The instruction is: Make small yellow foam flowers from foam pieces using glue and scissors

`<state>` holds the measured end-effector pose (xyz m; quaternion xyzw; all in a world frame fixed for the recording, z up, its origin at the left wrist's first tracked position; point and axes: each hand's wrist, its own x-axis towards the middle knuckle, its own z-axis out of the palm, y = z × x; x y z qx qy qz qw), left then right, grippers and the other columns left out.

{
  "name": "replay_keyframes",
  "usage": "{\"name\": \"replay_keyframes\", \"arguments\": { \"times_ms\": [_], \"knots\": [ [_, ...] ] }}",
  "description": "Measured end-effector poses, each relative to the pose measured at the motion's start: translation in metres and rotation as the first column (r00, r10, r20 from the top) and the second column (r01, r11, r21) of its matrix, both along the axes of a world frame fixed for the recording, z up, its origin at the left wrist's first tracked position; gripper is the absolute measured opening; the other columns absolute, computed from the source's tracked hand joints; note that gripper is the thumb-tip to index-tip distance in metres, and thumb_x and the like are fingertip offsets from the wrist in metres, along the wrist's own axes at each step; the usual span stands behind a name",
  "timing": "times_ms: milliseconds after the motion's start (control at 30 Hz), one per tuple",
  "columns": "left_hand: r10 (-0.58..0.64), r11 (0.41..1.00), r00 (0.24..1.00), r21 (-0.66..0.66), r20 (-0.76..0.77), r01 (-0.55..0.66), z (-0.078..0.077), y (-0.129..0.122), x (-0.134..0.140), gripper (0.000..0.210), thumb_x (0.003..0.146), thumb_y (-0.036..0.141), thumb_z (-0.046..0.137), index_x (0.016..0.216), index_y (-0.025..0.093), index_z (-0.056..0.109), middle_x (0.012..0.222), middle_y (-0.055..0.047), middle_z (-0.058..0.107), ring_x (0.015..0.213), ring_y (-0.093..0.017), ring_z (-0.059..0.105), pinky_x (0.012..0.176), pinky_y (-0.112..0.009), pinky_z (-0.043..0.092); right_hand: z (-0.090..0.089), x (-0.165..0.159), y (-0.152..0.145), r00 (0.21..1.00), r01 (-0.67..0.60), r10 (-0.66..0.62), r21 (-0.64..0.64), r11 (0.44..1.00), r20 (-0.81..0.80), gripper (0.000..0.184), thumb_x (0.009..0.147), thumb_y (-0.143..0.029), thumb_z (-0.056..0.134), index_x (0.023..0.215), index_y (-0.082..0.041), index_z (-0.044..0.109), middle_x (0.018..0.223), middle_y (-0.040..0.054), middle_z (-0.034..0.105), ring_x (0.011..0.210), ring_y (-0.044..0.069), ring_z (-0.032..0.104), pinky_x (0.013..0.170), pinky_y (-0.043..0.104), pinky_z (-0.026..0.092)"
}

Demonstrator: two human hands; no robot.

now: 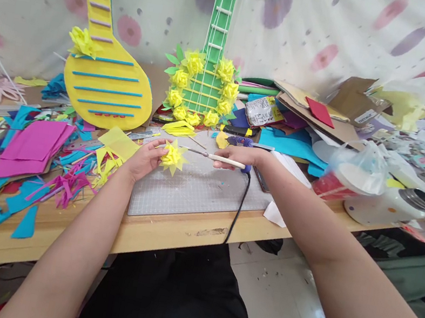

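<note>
My left hand (148, 158) pinches a yellow paper flower (174, 157) with pointed petals above the grey cutting mat (189, 199). In my right hand (237, 156) is a slim tool with a cream handle, seemingly scissors (228, 161), its thin metal end reaching left to the flower. Part of the grip is hidden by my fingers. Just behind that hand lies a blue glue gun (240, 141); a black cable (239, 207) hangs down over the table edge. More yellow paper (179, 128) lies at the back of the mat.
A yellow paper guitar shape (106, 83) and a green one (204, 89) ringed with yellow flowers lean at the back. Magenta sheets (33, 146) and coloured scraps cover the left. On the right are a lidded cup (343, 176), a white bottle (385, 206) and piled cardboard (353, 104).
</note>
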<state>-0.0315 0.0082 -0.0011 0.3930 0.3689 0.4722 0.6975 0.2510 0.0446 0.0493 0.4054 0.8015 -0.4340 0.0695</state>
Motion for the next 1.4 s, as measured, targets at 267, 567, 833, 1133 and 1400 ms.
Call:
{"name": "replay_keyframes", "arguments": {
  "times_ms": [267,567,833,1133,1400],
  "knots": [
    [0.01,1.0,1.0,0.007,0.008,-0.01,0.001,0.002,-0.009,0.034,0.066,0.017,0.069,0.1,0.015,0.062,0.08,-0.002,0.064,0.066,-0.009,0.06,0.06,-0.02,0.048,0.006,0.011,-0.018,0.999,0.004,-0.004,0.015,1.0,-0.047,0.052,0.072,-0.069,0.052,0.075,-0.017,0.05,0.06,-0.004,0.042,0.056,0.008,0.039,0.055,0.024,0.031],
    [-0.386,0.921,0.856,-0.082,-0.344,0.382,0.04,0.022,-0.015,0.044,0.064,0.028,0.072,0.105,0.016,0.063,0.082,-0.003,0.065,0.066,-0.011,0.059,0.06,-0.021,0.046,0.017,0.006,-0.017,0.98,-0.2,0.19,-0.221,0.955,-0.065,0.065,0.069,-0.075,0.049,0.09,-0.014,0.057,0.059,-0.0039,0.043,0.057,0.009,0.04,0.058,0.026,0.033],
    [-0.469,0.858,0.69,-0.097,-0.551,0.504,0.065,0.046,-0.016,0.045,0.065,0.032,0.072,0.107,0.018,0.063,0.093,-0.005,0.066,0.076,-0.014,0.061,0.067,-0.024,0.047,0.004,-0.001,-0.005,0.968,-0.25,0.236,-0.212,0.945,-0.089,0.063,0.071,-0.074,0.048,0.087,-0.014,0.055,0.057,-0.0043,0.043,0.055,0.009,0.04,0.057,0.025,0.033],
    [-0.479,0.849,0.671,-0.103,-0.566,0.518,0.052,0.048,-0.012,0.049,0.066,0.034,0.071,0.111,0.017,0.064,0.096,-0.007,0.066,0.079,-0.014,0.06,0.07,-0.025,0.046,0.003,0.0,-0.002,0.972,-0.232,0.221,-0.194,0.953,-0.076,0.059,0.071,-0.073,0.05,0.079,-0.015,0.054,0.059,-0.0033,0.046,0.057,0.008,0.043,0.057,0.024,0.033],
    [-0.489,0.849,0.677,-0.124,-0.55,0.513,0.053,0.048,-0.011,0.049,0.067,0.034,0.071,0.112,0.019,0.063,0.099,-0.006,0.066,0.081,-0.014,0.061,0.072,-0.026,0.047,-0.003,0.0,0.0,0.968,-0.247,0.233,-0.202,0.948,-0.094,0.056,0.073,-0.072,0.049,0.07,-0.017,0.05,0.056,-0.0034,0.045,0.055,0.008,0.041,0.056,0.024,0.033]
  ]
}}
